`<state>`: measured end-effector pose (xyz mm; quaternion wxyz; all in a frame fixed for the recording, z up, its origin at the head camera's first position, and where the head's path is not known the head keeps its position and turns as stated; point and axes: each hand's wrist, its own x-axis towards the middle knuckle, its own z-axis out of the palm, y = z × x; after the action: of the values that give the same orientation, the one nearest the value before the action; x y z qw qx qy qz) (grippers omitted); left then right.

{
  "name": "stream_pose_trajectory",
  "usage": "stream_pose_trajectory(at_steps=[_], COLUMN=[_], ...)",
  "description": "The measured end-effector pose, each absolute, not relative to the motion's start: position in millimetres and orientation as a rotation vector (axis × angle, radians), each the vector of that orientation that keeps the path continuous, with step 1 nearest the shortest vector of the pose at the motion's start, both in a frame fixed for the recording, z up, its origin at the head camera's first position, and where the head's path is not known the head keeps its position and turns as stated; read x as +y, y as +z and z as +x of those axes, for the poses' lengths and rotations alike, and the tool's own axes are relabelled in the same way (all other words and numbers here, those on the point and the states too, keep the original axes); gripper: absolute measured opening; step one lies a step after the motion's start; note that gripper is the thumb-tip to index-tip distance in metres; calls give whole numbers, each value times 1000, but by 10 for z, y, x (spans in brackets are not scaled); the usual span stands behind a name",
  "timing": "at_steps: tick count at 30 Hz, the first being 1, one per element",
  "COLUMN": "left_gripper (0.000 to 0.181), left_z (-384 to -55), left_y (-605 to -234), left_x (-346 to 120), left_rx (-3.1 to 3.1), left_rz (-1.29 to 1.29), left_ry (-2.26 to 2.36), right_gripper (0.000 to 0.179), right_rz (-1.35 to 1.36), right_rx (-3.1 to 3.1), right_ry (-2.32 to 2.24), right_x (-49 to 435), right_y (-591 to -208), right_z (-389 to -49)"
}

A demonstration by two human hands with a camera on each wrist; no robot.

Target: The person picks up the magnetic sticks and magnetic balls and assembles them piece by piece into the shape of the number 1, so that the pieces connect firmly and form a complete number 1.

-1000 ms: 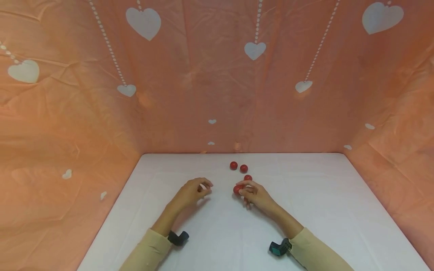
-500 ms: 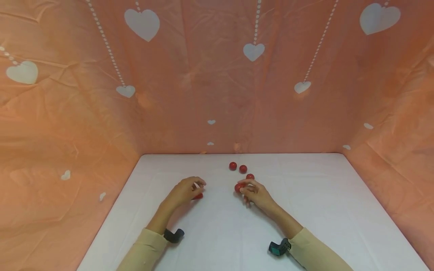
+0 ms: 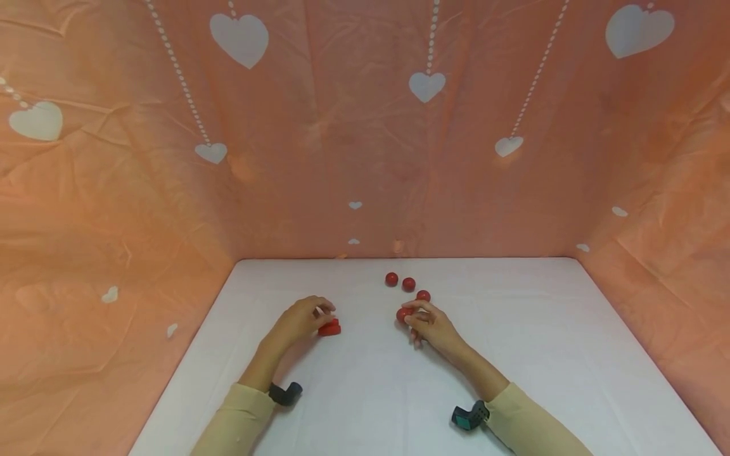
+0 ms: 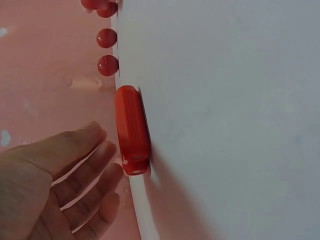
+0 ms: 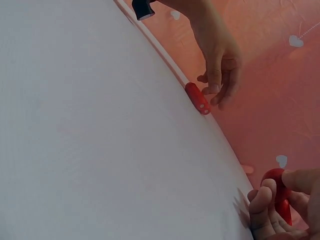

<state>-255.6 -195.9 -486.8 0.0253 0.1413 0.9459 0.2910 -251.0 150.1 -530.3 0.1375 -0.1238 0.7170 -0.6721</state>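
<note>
My left hand (image 3: 305, 318) rests beside a small red oblong piece (image 3: 329, 327) on the table. In the left wrist view its loosely bent fingers come right up to the side of this long, rounded red piece (image 4: 132, 122), with the thumb apart from the fingers. Pale dots mark the piece's end in the right wrist view. With thumb and fingers my right hand (image 3: 433, 326) pinches a red ball (image 3: 403, 315). The right wrist view has a pointed red part (image 5: 283, 212) showing below the ball, partly covered by the fingers.
Three more red balls lie farther back: one (image 3: 391, 279) at the left, one (image 3: 409, 284) beside it, and another (image 3: 423, 296) just behind the right hand. An orange cloth (image 3: 319, 158) with pale hearts surrounds the white table (image 3: 485, 291) at the back and sides.
My left hand has drawn to the left, and the red oblong piece has come into view beside its fingers. The right hand's ball has shifted slightly right; the ball behind it has moved right and back.
</note>
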Motion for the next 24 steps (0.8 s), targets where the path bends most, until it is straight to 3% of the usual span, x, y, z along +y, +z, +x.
stream_pose_trajectory(at_steps=[24], left_gripper=[9], left_z=[-2536], left_y=[-4877], left_x=[-2005], left_rx=[2887], left_rz=[359], left_ry=[782], right_gripper=[37], right_rz=[-419], right_rx=[2156], right_ry=[-1904], right_x=[1504], right_y=[-5345], right_z=[-2499])
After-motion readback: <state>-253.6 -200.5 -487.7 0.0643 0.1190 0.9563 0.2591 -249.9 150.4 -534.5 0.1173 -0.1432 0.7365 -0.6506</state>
